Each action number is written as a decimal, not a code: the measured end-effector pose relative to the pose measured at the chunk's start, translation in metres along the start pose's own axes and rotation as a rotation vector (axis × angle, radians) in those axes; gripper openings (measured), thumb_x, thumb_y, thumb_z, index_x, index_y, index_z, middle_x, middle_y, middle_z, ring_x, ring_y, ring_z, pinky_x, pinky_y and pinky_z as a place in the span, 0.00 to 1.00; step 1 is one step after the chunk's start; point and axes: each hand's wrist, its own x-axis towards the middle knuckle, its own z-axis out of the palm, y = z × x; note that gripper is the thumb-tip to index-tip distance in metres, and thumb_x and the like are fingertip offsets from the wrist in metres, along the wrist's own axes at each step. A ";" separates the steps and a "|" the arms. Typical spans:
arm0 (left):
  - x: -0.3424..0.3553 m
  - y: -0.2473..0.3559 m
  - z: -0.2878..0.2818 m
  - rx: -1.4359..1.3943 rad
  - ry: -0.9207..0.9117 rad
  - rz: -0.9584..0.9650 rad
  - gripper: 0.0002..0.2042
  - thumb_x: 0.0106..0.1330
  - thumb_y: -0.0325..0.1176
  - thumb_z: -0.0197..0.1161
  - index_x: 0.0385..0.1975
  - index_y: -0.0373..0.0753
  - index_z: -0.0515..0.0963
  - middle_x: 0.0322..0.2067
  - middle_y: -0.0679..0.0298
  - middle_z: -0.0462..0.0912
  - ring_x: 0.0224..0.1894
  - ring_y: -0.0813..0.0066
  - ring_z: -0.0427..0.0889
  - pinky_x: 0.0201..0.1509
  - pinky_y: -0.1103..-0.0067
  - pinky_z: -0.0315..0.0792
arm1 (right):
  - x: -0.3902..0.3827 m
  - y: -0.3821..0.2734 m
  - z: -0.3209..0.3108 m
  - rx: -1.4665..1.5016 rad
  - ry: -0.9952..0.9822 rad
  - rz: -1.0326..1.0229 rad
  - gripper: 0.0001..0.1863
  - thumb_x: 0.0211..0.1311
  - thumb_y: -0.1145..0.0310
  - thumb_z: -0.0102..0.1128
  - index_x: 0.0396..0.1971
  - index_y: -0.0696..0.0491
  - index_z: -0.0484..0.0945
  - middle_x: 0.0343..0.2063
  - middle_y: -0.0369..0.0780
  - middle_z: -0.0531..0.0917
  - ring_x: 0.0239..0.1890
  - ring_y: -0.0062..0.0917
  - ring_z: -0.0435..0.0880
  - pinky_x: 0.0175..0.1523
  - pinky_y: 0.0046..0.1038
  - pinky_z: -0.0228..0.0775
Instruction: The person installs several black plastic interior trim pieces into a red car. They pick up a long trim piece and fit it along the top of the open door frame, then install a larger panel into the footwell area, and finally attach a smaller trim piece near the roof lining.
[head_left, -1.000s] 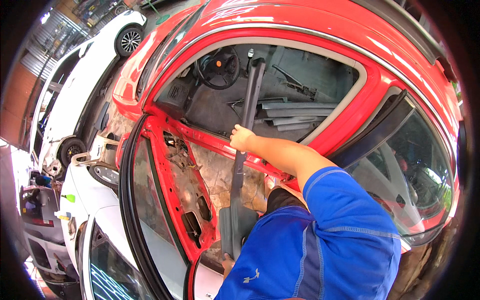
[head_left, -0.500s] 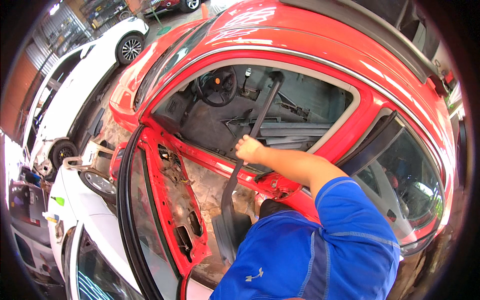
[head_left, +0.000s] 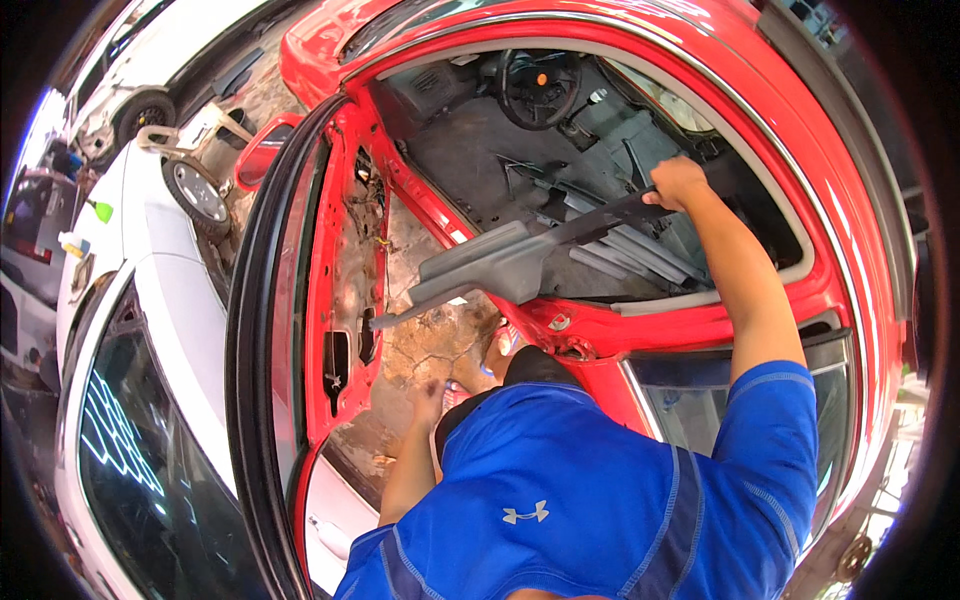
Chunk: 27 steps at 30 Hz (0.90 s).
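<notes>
My right hand grips the narrow upper end of a long dark grey plastic trim piece, which lies diagonally across the open door opening of a red car. Its wide panel end hangs near the red sill, and a thin tip reaches toward the open door, whose inner metal is bare. My left hand is low beside my body, away from the trim, with fingers too small and shaded to judge. Inside the car, several grey strips lie on the floor beneath the trim.
A steering wheel is at the car's far side. Close on the left stand a white car and a loose wheel. Another white car is farther off. The floor under the door opening is cracked and stained.
My right hand has moved right and up with the trim, swinging it from near upright to diagonal. My left hand has come off the trim's lower end. The view has shifted.
</notes>
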 end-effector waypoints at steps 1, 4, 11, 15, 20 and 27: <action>-0.007 -0.014 0.004 -0.017 -0.104 -0.097 0.30 0.75 0.50 0.61 0.63 0.26 0.74 0.56 0.51 0.84 0.55 0.63 0.83 0.63 0.69 0.74 | 0.002 0.005 0.006 0.008 0.014 0.022 0.30 0.64 0.39 0.66 0.38 0.56 0.89 0.40 0.49 0.89 0.49 0.47 0.88 0.54 0.45 0.80; -0.020 -0.049 0.011 -0.092 -0.313 -0.337 0.32 0.76 0.53 0.59 0.61 0.26 0.75 0.55 0.50 0.84 0.54 0.62 0.84 0.61 0.69 0.76 | 0.005 0.022 0.030 0.021 -0.022 0.044 0.31 0.64 0.40 0.66 0.38 0.58 0.88 0.42 0.50 0.89 0.50 0.47 0.88 0.56 0.45 0.79; -0.075 0.018 -0.021 0.222 -0.277 -0.372 0.36 0.72 0.63 0.58 0.65 0.35 0.75 0.58 0.43 0.83 0.59 0.52 0.83 0.64 0.64 0.74 | -0.006 0.061 0.063 0.094 -0.147 0.300 0.33 0.67 0.39 0.63 0.50 0.57 0.85 0.52 0.51 0.86 0.58 0.46 0.84 0.61 0.43 0.77; -0.072 0.070 -0.018 0.618 -0.428 -0.285 0.41 0.71 0.69 0.51 0.69 0.37 0.70 0.62 0.40 0.79 0.64 0.43 0.79 0.69 0.60 0.71 | 0.014 0.065 0.079 0.166 -0.300 0.331 0.34 0.69 0.38 0.60 0.53 0.57 0.84 0.54 0.51 0.85 0.61 0.47 0.82 0.64 0.43 0.75; -0.050 0.096 0.016 0.793 -0.649 -0.357 0.48 0.69 0.74 0.47 0.79 0.42 0.54 0.67 0.38 0.72 0.70 0.43 0.72 0.74 0.60 0.66 | 0.042 0.033 0.102 0.258 -0.258 0.320 0.35 0.70 0.38 0.59 0.52 0.58 0.84 0.55 0.52 0.85 0.60 0.48 0.83 0.65 0.43 0.74; -0.020 0.048 0.045 0.744 -0.712 -0.513 0.51 0.66 0.77 0.46 0.81 0.45 0.49 0.73 0.37 0.62 0.76 0.40 0.62 0.79 0.59 0.58 | 0.094 -0.001 0.203 0.418 -0.360 0.359 0.35 0.70 0.37 0.57 0.48 0.60 0.86 0.50 0.54 0.87 0.57 0.48 0.85 0.60 0.44 0.76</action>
